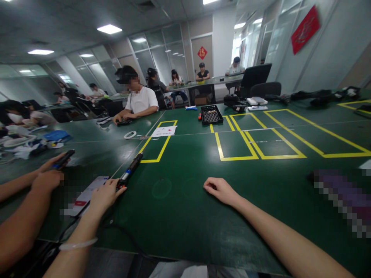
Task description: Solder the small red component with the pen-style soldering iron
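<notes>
My left hand (pixel 106 195) is at the left of the green table, its fingers closed on the near end of a slim black cylindrical tool (pixel 131 168) with blue and silver bands. The tool points away from me; its exact kind is not clear. A pale phone-like slab (pixel 92 192) with a partly blurred face lies beside this hand. My right hand (pixel 219 189) rests on the bare tabletop, loosely curled, with nothing visible in it. A white bracelet (pixel 78 244) circles my left wrist.
Yellow tape rectangles (pixel 237 158) mark the green table (pixel 174 224). A black compartment tray (pixel 212 114) stands at the back, near a white paper sign (pixel 164 131) and a white ring (pixel 130 134). At left, another person's hands (pixel 49 173) hold a dark device (pixel 63 159).
</notes>
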Tool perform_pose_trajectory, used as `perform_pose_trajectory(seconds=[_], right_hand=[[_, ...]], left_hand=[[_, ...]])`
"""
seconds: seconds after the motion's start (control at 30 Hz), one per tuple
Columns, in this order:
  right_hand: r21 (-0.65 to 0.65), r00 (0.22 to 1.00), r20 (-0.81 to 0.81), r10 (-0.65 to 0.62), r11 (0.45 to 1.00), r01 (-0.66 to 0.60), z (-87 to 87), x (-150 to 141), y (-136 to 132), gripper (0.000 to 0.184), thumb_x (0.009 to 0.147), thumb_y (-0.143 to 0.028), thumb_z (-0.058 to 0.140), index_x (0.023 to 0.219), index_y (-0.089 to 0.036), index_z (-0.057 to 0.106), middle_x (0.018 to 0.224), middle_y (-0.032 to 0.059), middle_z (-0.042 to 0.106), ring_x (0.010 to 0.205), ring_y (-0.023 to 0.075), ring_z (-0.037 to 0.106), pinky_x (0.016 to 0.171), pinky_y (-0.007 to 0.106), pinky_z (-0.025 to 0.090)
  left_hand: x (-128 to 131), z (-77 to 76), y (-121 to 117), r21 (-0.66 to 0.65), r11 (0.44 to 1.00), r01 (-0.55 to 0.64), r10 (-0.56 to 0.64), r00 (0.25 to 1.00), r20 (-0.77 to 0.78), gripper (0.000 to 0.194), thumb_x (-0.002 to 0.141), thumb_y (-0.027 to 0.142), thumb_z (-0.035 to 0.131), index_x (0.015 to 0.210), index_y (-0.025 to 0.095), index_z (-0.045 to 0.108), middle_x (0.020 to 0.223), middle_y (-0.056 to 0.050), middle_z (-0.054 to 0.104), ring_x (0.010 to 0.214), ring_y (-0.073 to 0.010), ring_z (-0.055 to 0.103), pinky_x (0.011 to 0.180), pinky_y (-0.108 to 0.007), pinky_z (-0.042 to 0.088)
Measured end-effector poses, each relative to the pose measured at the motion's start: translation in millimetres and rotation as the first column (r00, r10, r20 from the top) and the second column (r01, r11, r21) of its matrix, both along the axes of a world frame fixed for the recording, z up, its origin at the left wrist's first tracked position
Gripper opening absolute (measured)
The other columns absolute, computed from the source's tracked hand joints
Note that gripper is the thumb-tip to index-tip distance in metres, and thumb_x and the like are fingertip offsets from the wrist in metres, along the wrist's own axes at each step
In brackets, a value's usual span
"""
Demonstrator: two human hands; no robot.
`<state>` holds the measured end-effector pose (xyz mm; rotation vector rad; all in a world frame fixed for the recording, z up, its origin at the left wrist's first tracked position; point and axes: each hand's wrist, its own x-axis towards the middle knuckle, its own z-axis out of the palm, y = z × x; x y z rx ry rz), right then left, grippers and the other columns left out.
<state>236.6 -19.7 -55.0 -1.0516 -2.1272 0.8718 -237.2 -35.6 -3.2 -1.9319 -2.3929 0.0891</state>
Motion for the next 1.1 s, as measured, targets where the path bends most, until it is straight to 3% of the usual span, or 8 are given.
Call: perform_pose_trajectory(seconds=[0.13,0.3,0.47,0.6,0.67,0.77,0.97,1.1], right_hand=[[0.007,1.000,0.006,0.003,1.000,-0.003,0.1,0,0,0.014,0.088,-0.022,0.053,0.080,-0.017,0.063,0.069,0.0000,0.060,0.062,0.0131,0.053,0.058,0.022,0.036],[0.011,1.000,0.010,0.002,1.000,-0.002,-0.8,-1,1,0.014,0.087,-0.022,0.053,0.080,-0.017,0.064,0.070,0.0001,0.061,0.062,0.0131,0.053,0.058,0.022,0.036],[0.004,0.999,0.031,-0.006,1.000,0.005,0.4,-2,2,0.018,0.088,-0.024,0.054,0.074,-0.016,0.063,0.066,-0.0001,0.059,0.060,0.0126,0.052,0.057,0.022,0.034],[-0.023,1.000,0.006,0.006,1.000,-0.005,-0.3,0,1,0.019,0.088,-0.026,0.055,0.071,-0.016,0.059,0.062,-0.0015,0.056,0.058,0.0118,0.049,0.055,0.022,0.033],[-0.064,0.997,-0.069,0.018,0.998,-0.022,-1.8,1,1,0.011,0.087,-0.026,0.055,0.081,-0.017,0.058,0.064,-0.0026,0.055,0.058,0.0113,0.050,0.055,0.021,0.034],[-0.121,0.979,-0.201,0.035,0.991,-0.060,-4.8,2,2,0.015,0.087,-0.028,0.056,0.099,-0.018,0.053,0.068,-0.0037,0.055,0.059,0.0111,0.052,0.057,0.021,0.039],[-0.141,0.966,-0.254,0.041,0.987,-0.079,-8.8,2,4,0.018,0.087,-0.033,0.057,0.098,-0.019,0.053,0.074,-0.0016,0.058,0.062,0.0111,0.052,0.060,0.022,0.041],[-0.127,0.976,-0.211,0.059,0.988,-0.087,-4.7,2,2,0.016,0.087,-0.033,0.057,0.092,-0.018,0.054,0.071,-0.0021,0.057,0.061,0.0109,0.051,0.058,0.021,0.039]], left_hand=[[20,-0.7,-13,0.101,0.994,0.038,-0.013,0.971,-0.239,0.041,0.086,0.042,0.037,0.113,0.015,0.051,0.124,-0.019,0.053,0.112,-0.0359,0.051,0.092,-0.047,0.037],[42,5.8,-20,0.187,0.980,0.064,-0.008,0.958,-0.288,0.038,0.091,0.039,0.026,0.100,0.015,0.055,0.109,-0.017,0.059,0.104,-0.0336,0.056,0.091,-0.045,0.038],[98,18.1,-7,0.229,0.973,0.036,-0.060,0.993,0.099,0.038,0.090,0.045,0.032,0.106,0.018,0.053,0.101,-0.011,0.065,0.093,-0.0281,0.062,0.081,-0.039,0.045],[181,19.3,7,0.199,0.934,0.297,-0.357,0.732,0.580,0.033,0.089,0.045,0.039,0.107,0.022,0.054,0.099,-0.003,0.067,0.092,-0.0184,0.063,0.082,-0.030,0.047],[222,16.4,12,0.182,0.887,0.425,-0.414,0.554,0.722,0.033,0.090,0.042,0.040,0.108,0.021,0.057,0.099,-0.003,0.066,0.089,-0.0160,0.063,0.082,-0.028,0.048],[265,7.8,18,0.164,0.823,0.543,-0.426,0.400,0.811,0.029,0.087,0.037,0.046,0.104,0.020,0.062,0.102,-0.004,0.066,0.090,-0.0149,0.061,0.082,-0.027,0.046],[288,-16.9,25,0.141,0.848,0.512,-0.249,0.149,0.957,0.025,0.080,0.035,0.060,0.095,0.015,0.056,0.086,-0.002,0.062,0.075,-0.0109,0.057,0.072,-0.025,0.044],[285,-28.2,25,0.124,0.851,0.510,-0.181,0.063,0.982,0.026,0.080,0.036,0.062,0.091,0.015,0.053,0.080,0.000,0.059,0.069,-0.0092,0.055,0.070,-0.024,0.044]])
